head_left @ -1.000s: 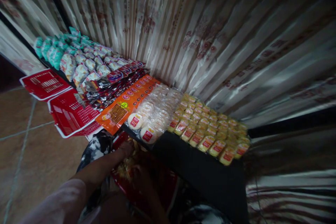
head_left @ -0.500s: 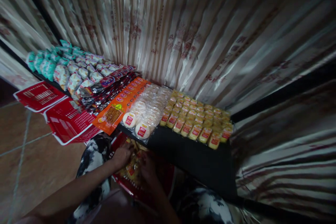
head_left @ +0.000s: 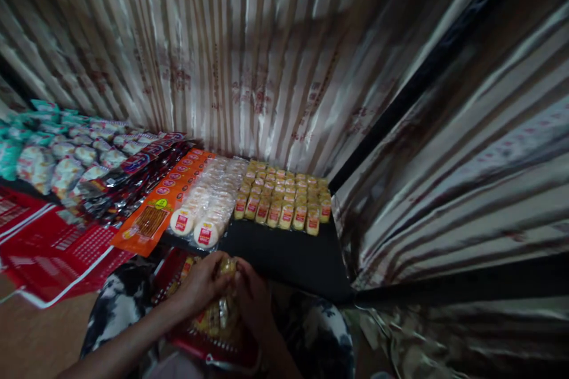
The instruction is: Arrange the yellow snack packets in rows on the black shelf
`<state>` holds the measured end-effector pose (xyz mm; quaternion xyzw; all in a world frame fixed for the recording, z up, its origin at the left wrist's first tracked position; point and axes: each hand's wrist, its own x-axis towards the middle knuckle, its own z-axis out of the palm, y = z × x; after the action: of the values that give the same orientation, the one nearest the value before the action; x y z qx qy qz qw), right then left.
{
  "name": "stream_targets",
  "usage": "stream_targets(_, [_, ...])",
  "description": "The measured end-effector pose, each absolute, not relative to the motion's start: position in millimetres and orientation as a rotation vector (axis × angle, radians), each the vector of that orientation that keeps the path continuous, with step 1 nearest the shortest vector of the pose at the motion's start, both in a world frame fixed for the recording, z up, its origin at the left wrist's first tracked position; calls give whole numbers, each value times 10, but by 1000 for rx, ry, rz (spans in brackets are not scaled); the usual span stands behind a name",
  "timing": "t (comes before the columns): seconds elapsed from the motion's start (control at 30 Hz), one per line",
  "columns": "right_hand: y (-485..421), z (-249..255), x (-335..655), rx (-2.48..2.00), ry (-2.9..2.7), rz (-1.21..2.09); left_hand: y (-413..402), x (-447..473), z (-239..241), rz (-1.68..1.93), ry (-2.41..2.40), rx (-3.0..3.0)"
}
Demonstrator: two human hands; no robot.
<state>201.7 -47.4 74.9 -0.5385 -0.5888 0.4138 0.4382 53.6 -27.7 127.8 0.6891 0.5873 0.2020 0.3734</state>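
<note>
My left hand (head_left: 202,283) and my right hand (head_left: 251,296) are together over a red basket (head_left: 213,348) on my lap, fingers curled round a small bunch of yellow wrapped snack packets (head_left: 220,314). Just beyond my hands lies a black shelf surface (head_left: 284,254) carrying rows of yellow packets with red labels (head_left: 284,198), round white packets (head_left: 207,210), a long orange packet row (head_left: 162,198) and dark foil packets (head_left: 128,174).
Shiny striped curtains (head_left: 249,53) hang behind and to the right of the shelf. White and green packets (head_left: 48,148) lie at far left. Red plastic baskets (head_left: 48,249) sit left of the shelf, above a tiled floor (head_left: 26,337).
The view has swung to the right and down. My hands have come closer together and lifted a bunch of yellow packets out of the red basket.
</note>
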Motion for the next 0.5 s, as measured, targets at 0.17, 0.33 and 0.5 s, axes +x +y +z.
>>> stream_targets(0.17, [-343,841,2293,-1337,-1385,830,-7,901,1485,591,1388,1842])
stream_targets(0.33, [-32,966,2692,-1394,-1262,660,360,1438,1668,642,1305,1925])
stream_targets(0.5, [307,1052,3165,-1476,-1084,340,742,2121,1832,690,1178,2088])
